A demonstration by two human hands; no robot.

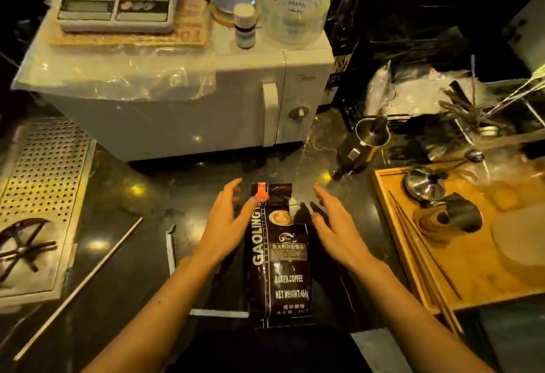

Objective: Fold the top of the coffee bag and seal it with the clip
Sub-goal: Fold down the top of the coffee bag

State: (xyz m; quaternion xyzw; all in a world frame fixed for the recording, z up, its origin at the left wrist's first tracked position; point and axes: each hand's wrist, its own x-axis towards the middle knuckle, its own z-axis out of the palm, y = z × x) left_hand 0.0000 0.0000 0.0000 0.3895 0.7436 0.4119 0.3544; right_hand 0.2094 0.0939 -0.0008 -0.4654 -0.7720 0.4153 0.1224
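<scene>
Flanking the coffee bag, both hands are held open: the left hand has its fingers spread and slightly curled, fingertips at or just beside the bag's upper left edge near the clip, though contact cannot be told for sure; the right hand has its fingers loosely spread and extended, a small gap showing between them and the bag's right edge. Neither hand pinches anything.

The bag stands upright on the dark counter at the near centre, its top narrowed and apparently folded over, with the orange clip sitting on the far left corner of that top. Judging by this, the seal may already be on, and the hands look ready either to steady or to release.

The risk is that the clip grips only one corner: the fold could spring back on the right side, and a nudge from either palm could tip the tall, narrow bag.

The bag is glossy black foil with white lettering, creased and soft-sided near the top, flatter lower down. The counter is polished dark stone with reflections. To the right lies a wooden tray with a matte grain; to the far centre stands a smooth white microwave; to the left is a perforated metal drip tray
</scene>
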